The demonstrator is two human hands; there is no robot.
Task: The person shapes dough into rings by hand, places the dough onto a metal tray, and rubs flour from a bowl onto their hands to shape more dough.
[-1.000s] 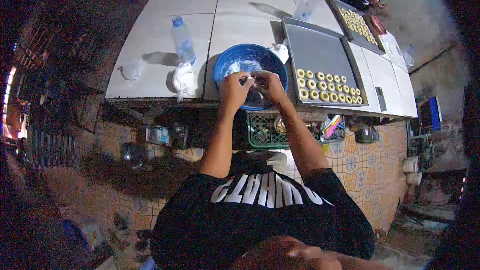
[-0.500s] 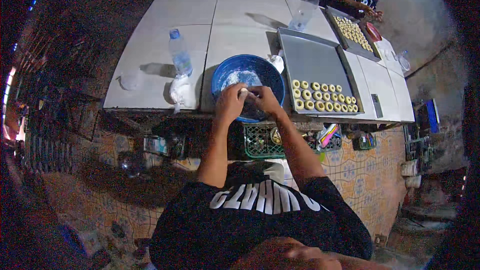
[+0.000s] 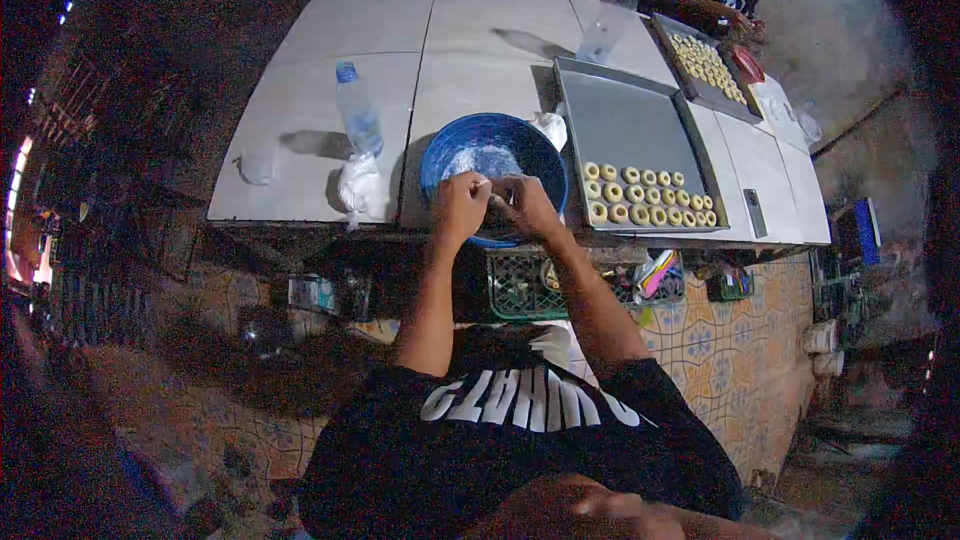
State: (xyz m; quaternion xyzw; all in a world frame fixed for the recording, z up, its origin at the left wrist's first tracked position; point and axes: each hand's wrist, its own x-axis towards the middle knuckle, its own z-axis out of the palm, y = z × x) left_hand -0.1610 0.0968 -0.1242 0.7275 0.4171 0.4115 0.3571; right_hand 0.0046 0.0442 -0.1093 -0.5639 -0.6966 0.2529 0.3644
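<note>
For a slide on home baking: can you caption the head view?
Both hands, left hand and right hand, meet over a blue bowl beside a tray of ring-shaped cookies.

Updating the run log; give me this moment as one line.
left hand and right hand: together over blue bowl, pinching small dough piece | tray: two rows of rings | bottle: upright, left

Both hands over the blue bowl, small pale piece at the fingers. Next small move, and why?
Probably carry the pale piece right to the baking tray. Both hands, left hand and right hand, meet over the blue bowl; the tray's near rows hold ring-shaped pieces, with bare metal behind.
</note>
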